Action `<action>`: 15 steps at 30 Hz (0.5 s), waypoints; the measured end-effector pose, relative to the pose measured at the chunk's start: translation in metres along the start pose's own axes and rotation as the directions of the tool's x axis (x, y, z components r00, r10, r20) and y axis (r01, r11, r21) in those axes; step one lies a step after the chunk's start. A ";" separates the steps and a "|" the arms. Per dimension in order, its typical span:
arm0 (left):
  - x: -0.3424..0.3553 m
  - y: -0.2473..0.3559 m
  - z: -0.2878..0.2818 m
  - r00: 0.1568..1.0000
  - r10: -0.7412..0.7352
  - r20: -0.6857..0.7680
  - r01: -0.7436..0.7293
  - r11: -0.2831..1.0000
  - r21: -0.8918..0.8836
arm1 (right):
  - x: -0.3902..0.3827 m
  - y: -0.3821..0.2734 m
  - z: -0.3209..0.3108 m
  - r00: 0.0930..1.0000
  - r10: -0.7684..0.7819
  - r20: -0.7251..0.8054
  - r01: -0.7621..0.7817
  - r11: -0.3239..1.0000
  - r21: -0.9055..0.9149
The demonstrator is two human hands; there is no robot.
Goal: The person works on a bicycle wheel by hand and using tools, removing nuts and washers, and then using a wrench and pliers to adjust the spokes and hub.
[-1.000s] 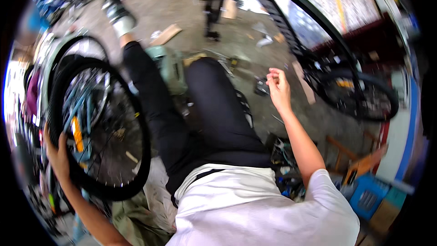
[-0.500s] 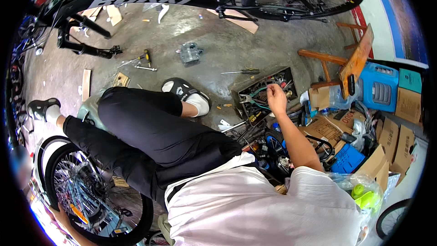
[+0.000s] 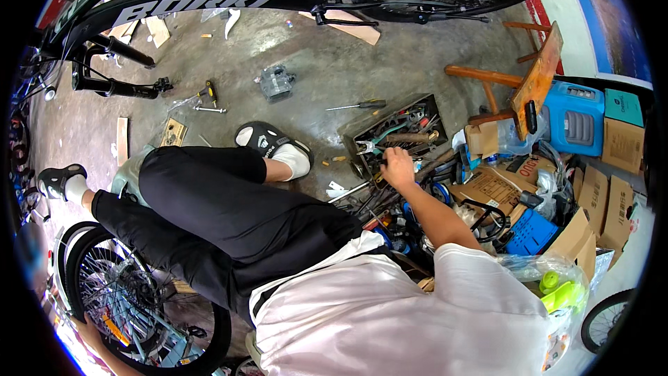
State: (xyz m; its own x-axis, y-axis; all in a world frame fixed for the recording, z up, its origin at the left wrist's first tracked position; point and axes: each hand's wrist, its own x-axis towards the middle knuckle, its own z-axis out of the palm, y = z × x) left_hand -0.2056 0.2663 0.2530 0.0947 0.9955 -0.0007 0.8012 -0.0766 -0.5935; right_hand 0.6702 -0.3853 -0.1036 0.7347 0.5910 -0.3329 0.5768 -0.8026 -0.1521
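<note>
Since the earlier frames the right hand point(image 3: 398, 166) has been lowered from mid-air to the near edge of the open dark metal toolbox point(image 3: 394, 132), and the view has been swung away from the wheel toward the clutter at three o'clock. At eight o'clock the black-tyred spoked bicycle wheel point(image 3: 139, 299) is steadied at its lower rim by the left hand point(image 3: 89, 327); its grip is mostly cut off, so how far it is closed cannot be told. At the centre, black-trousered legs point(image 3: 216, 216) are folded over the concrete floor point(image 3: 313, 76), apparently so the wheel is kept close. At two o'clock the right hand is curled with knuckles up over the tools; whether anything is pinched cannot be told. A loose screwdriver point(image 3: 358, 105) lies just above the toolbox, and a blue plastic case point(image 3: 576, 122) stands further right among brown cardboard boxes point(image 3: 612, 195).
</note>
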 end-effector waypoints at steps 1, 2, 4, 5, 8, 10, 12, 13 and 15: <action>0.001 0.011 -0.003 1.000 -0.002 0.008 0.002 1.000 0.004 | 0.004 -0.001 0.008 1.000 0.013 0.023 -0.012 0.998 -0.064; 0.003 0.029 -0.007 1.000 0.002 0.016 -0.002 1.000 0.005 | 0.007 0.000 0.012 0.998 0.036 0.044 -0.030 0.991 -0.130; 0.001 0.038 -0.014 0.998 0.053 -0.019 -0.053 0.998 -0.029 | 0.013 -0.013 -0.001 0.985 0.120 0.123 -0.106 0.988 -0.116; 0.001 0.025 -0.010 0.998 0.045 -0.043 -0.045 0.999 -0.015 | 0.018 -0.017 -0.001 0.984 0.128 0.122 -0.118 0.989 -0.085; 0.001 0.011 -0.008 0.999 0.020 -0.050 -0.020 1.000 0.009 | 0.021 -0.014 0.007 0.987 0.123 0.102 -0.112 0.987 -0.112; 0.004 0.017 -0.001 1.000 0.008 -0.029 -0.008 1.000 0.009 | 0.021 -0.003 0.012 0.994 0.084 0.075 -0.072 0.986 -0.151; 0.005 0.003 -0.002 0.999 -0.031 0.021 0.032 0.999 -0.037 | 0.024 -0.018 0.003 0.993 0.066 0.098 -0.053 0.990 -0.131; 0.004 -0.015 0.002 1.000 -0.020 0.013 0.021 0.998 -0.055 | 0.029 -0.025 0.001 0.992 0.048 0.119 -0.035 0.993 -0.109; 0.007 0.006 0.004 1.000 -0.001 0.002 0.001 0.999 -0.046 | 0.031 -0.012 -0.008 0.991 0.014 0.129 0.006 0.989 -0.150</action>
State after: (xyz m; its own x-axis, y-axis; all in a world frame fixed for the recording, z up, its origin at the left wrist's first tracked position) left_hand -0.2022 0.2727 0.2460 0.0924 0.9957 -0.0019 0.8279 -0.0779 -0.5554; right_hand 0.6893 -0.3569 -0.1048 0.6904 0.5643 -0.4526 0.6278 -0.7783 -0.0128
